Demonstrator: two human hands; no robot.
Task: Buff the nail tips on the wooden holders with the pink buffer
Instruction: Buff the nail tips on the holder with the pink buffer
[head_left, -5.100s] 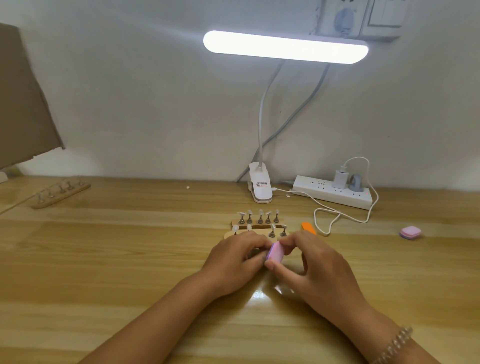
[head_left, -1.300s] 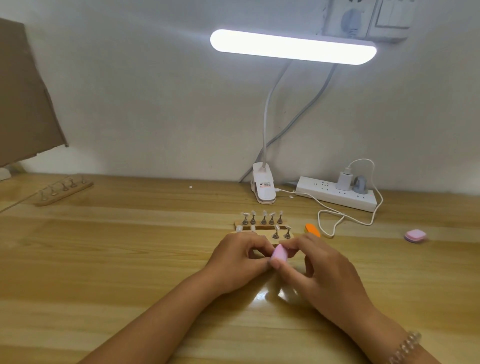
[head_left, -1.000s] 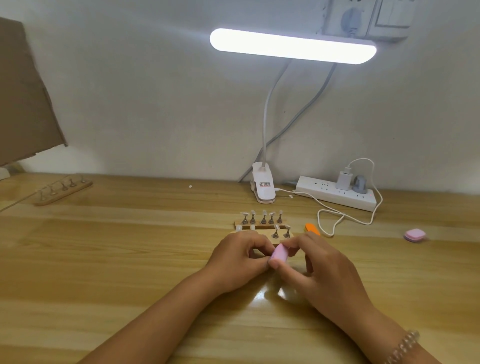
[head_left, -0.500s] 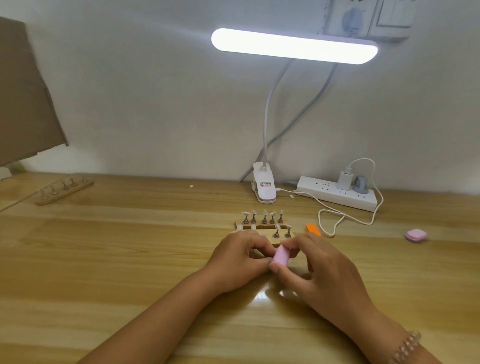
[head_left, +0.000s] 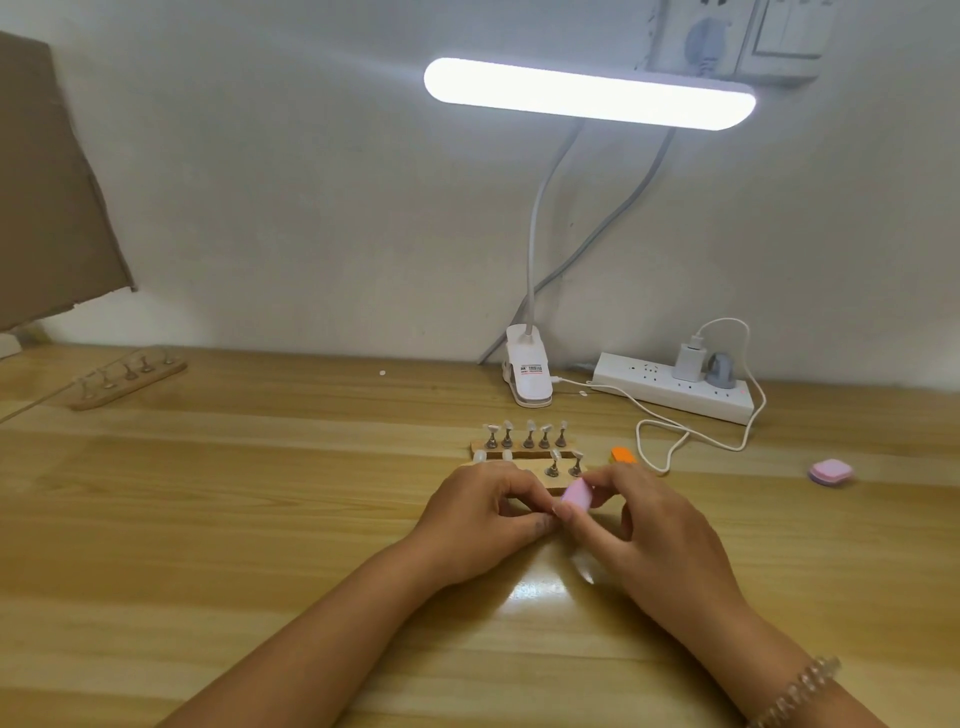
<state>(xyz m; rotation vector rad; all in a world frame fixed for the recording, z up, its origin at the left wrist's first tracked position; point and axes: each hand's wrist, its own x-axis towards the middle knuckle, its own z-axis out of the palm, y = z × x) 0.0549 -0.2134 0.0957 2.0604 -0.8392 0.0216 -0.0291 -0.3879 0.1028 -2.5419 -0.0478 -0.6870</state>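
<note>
Pink buffer (head_left: 576, 494) betw. L hand (head_left: 483, 519), R hand (head_left: 660, 535) — prob. R's grip

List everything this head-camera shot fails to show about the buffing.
- Head view: whether the left hand holds anything is hidden by its own curled fingers.
- Where the pink buffer, gripped by the right hand, meets a nail tip is hidden by both hands.
- Near wooden holder: front edge covered by the hands.
- Far wooden holder: too small and blurred to tell its tips.
</note>
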